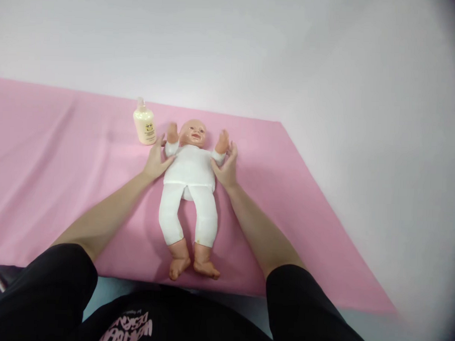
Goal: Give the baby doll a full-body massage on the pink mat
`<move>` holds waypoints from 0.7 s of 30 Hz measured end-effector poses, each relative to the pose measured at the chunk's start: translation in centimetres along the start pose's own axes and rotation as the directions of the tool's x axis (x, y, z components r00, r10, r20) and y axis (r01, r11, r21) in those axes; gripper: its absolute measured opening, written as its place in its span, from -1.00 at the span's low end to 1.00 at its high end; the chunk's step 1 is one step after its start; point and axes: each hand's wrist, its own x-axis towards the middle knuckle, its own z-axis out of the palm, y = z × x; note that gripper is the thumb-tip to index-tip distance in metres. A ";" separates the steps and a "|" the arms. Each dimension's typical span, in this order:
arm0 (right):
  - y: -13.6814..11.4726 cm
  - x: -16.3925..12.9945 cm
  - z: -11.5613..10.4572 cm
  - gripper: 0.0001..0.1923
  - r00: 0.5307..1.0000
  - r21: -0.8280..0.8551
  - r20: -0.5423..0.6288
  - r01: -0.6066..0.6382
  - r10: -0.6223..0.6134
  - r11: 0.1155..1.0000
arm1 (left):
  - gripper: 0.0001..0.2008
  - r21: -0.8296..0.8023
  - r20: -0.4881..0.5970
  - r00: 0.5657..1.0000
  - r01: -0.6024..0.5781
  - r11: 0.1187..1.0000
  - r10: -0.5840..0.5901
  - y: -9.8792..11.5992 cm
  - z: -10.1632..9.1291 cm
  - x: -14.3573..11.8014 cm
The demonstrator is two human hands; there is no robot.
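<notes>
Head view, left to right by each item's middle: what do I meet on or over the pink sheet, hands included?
Bottle → left hand → doll → right hand.

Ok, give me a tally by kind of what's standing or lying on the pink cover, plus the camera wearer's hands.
Doll: 1
Bottle: 1
Hands: 2 (left hand, right hand)
Total: 4
</notes>
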 end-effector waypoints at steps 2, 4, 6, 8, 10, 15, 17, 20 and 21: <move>-0.6 -0.2 -0.1 0.06 0.995 0.011 0.069 0.069 -0.070 0.998 | -0.13 0.037 0.049 0.996 -0.082 0.996 0.080 0.8 -0.2 -0.2; -1.1 -0.4 -0.2 0.04 0.977 0.037 0.172 0.125 -0.129 0.991 | -0.22 0.054 0.135 0.980 -0.158 0.986 0.149 1.2 -0.4 -0.4; -1.5 -0.6 -0.3 -0.02 0.956 0.052 0.232 0.173 -0.181 0.983 | -0.32 0.050 0.187 0.966 -0.193 0.980 0.180 1.3 -0.4 -0.4; -1.6 -0.6 -0.4 -0.10 0.944 0.060 0.235 0.223 -0.231 0.973 | -0.34 0.039 0.184 0.966 -0.191 0.981 0.181 1.2 -0.3 -0.4; -1.7 -0.6 -0.4 -0.17 0.947 0.047 0.202 0.246 -0.251 0.968 | -0.31 0.018 0.158 0.972 -0.180 0.984 0.175 0.8 0.0 -0.4; -1.4 -0.2 0.1 -0.24 0.981 -0.058 0.169 0.107 -0.095 0.993 | -0.22 -0.022 0.086 0.995 -0.054 0.998 0.056 -0.1 0.7 -0.2; -1.0 0.0 0.4 -0.25 0.985 -0.081 0.169 0.035 -0.021 0.996 | -0.19 -0.030 0.062 0.998 0.012 0.999 -0.010 -0.3 0.9 -0.1; 0.0 0.2 0.8 -0.25 0.984 -0.090 0.159 -0.061 0.075 0.994 | -0.19 -0.034 0.086 0.995 0.054 0.998 -0.051 -0.5 1.0 0.0; 0.4 0.2 0.9 -0.25 0.982 -0.096 0.156 -0.088 0.102 0.991 | -0.21 -0.028 0.104 0.993 0.064 0.998 -0.061 -0.6 0.9 0.0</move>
